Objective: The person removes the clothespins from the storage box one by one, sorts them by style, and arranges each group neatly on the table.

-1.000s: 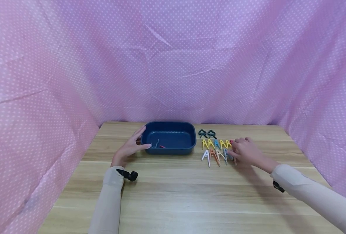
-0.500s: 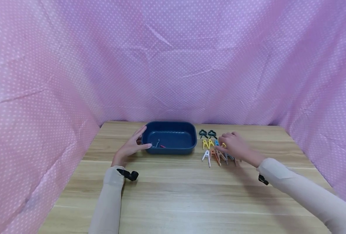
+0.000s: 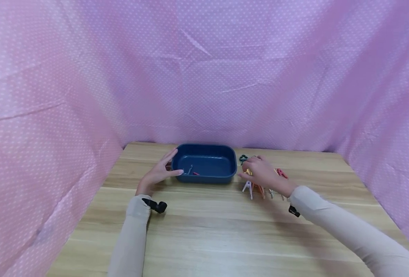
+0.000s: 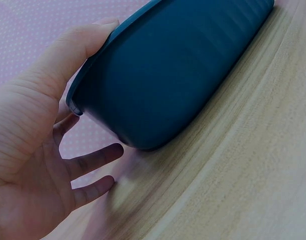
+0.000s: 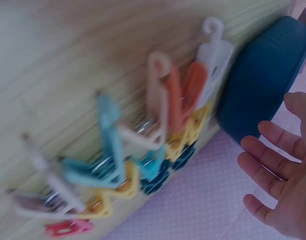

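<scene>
My left hand (image 3: 157, 173) spans the left end of a dark blue bin (image 3: 206, 179). In the left wrist view its thumb lies along the rim, with the lower fingers spread below. My right hand (image 3: 265, 175) hovers over rows of spring clothespins to the right of the bin, its fingers loosely bent and nothing visible in them. In the right wrist view there are white (image 5: 215, 65), orange (image 5: 178, 100), blue-green (image 5: 110, 135), yellow (image 5: 125, 182) and red clothespins (image 5: 67, 228). Two dark green clips (image 5: 155, 181) lie behind them. In the head view the hand hides many of these.
A small red piece (image 3: 196, 173) and a greyish piece (image 3: 190, 169) lie in the bin's near left corner. The wooden table (image 3: 204, 231) ends at the back against a pink dotted cloth (image 3: 204, 77).
My right hand has moved left across the clothespins, from the right end of the rows toward the bin, uncovering the red clothespin. My left hand stays at the bin. The head view has turned slightly.
</scene>
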